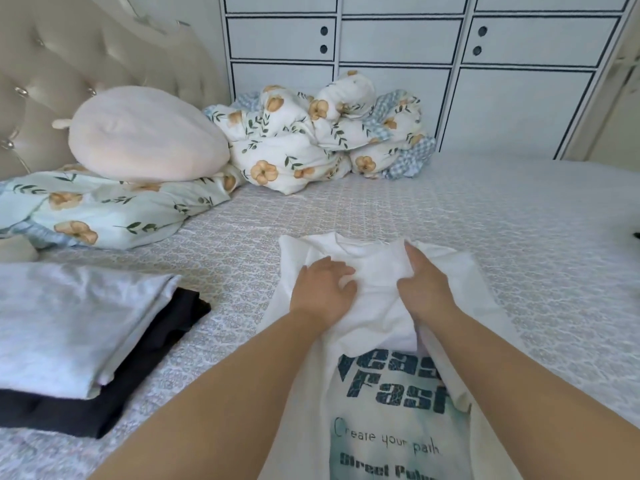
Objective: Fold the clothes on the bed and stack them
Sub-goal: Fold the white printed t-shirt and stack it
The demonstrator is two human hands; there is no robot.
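- White T-shirt (388,393): spread on the bed (519,237), near edge.
- Left hand (323,289), right hand (424,285): each grips bunched shirt fabric.
- Folded stack (79,327): at left.

Left hand (323,289): bare, no rings or watch seen.
Right hand (424,285): bare, likewise unadorned.
Forearms: both uncovered to the near frame edge; no sleeve or cuff visible.
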